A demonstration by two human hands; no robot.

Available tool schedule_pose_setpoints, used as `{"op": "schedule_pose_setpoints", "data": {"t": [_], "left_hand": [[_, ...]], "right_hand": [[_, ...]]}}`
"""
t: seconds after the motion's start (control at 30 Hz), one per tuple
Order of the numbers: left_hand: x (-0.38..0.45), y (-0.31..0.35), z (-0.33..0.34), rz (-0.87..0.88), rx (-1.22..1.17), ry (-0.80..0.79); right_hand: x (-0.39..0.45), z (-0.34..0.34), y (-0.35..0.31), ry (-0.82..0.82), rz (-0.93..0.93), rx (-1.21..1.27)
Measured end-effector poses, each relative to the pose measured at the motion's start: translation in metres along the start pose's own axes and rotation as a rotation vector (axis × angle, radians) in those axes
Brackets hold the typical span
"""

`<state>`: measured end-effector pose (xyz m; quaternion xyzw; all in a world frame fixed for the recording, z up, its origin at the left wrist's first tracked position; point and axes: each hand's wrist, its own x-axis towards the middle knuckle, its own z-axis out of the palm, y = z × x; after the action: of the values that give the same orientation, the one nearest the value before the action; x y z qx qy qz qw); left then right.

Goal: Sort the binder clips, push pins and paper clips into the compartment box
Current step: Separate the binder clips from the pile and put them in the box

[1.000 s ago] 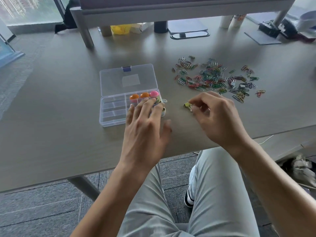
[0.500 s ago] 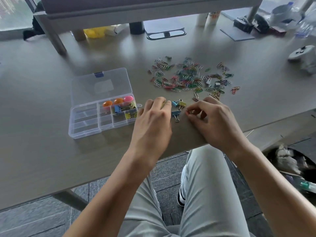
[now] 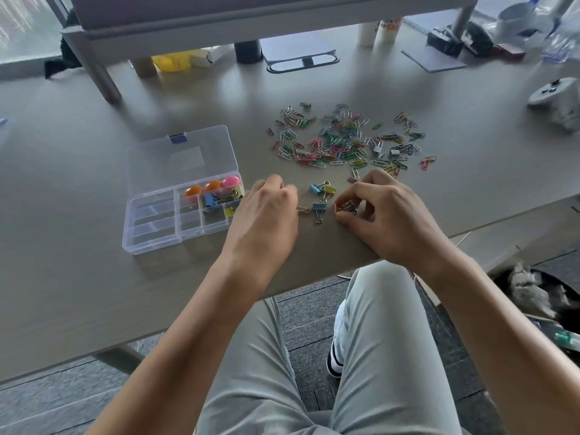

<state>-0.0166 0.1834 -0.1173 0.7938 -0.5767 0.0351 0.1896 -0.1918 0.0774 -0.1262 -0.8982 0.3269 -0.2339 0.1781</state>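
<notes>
- The left hand [image 3: 266, 215] lies knuckles-up on the table [image 3: 78, 277], fingers curled under; whether they hold anything cannot be told, since the fingertips are hidden.
- The right hand [image 3: 386, 211] pinches what looks like a small binder clip [image 3: 346, 206] between thumb and fingertips, low over the table.
- Between the hands lie loose binder clips [image 3: 321, 196]: blue and yellow ones at 12 o'clock of the gap, another blue one just below.
- The compartment box [image 3: 157, 227] sits at 9 o'clock from the left hand, its clear lid [image 3: 182, 158] folded back flat.
- Its far-right compartments hold orange and pink push pins [image 3: 212, 186], with binder clips just in front of them.
- The paper clips [image 3: 339, 142] lie scattered in a wide patch at 12 o'clock from the right hand.
</notes>
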Motion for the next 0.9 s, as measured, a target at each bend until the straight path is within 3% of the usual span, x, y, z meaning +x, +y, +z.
{"op": "schedule_pose_setpoints", "data": {"t": [0.1, 0.23, 0.47, 0.7, 0.9], "left_hand": [[-0.006, 0.0, -0.004, 0.006, -0.03, -0.002], [-0.018, 0.001, -0.01, 0.0, -0.06, 0.04], [-0.045, -0.008, -0.017, -0.017, -0.104, 0.169], [-0.071, -0.035, -0.024, -0.038, -0.151, 0.191], [-0.098, -0.064, -0.035, -0.101, -0.1, 0.249]], "right_hand": [[0.007, 0.0, 0.002, -0.034, -0.021, 0.022], [0.013, 0.006, -0.001, 0.068, -0.008, 0.184], [0.023, 0.011, -0.014, 0.102, 0.212, 0.81], [0.034, 0.026, -0.044, 0.027, 0.204, 0.738], [0.042, 0.041, -0.086, 0.022, 0.244, 0.877]]}}
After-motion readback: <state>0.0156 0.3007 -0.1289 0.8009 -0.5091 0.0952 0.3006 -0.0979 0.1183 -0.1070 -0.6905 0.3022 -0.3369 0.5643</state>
